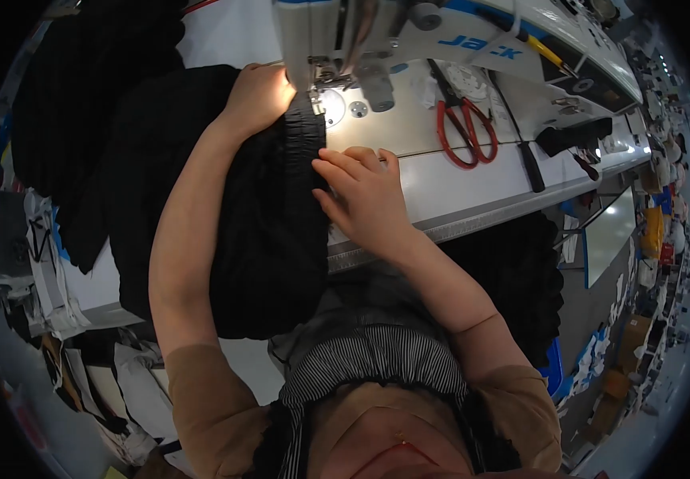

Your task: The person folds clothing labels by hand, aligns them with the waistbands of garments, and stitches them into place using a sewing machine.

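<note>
Black fabric (257, 207) with a gathered band (303, 140) lies under the presser foot of a white sewing machine (473, 32), lit by its lamp. My left hand (261, 100) rests on the fabric just left of the needle area; its fingertips are lost in glare and behind the machine head, so its grip is hidden. My right hand (361, 188) lies at the band's right edge, below the needle plate, with its fingers spread and the fingertips touching the fabric's edge.
Red-handled scissors (466, 132) and a black-handled tool (531, 166) lie right of the needle. A yellow tool (549, 54) sits on the machine. More black fabric (513, 279) hangs beyond the table edge (473, 222). Dark cloth (81, 104) is piled at the left.
</note>
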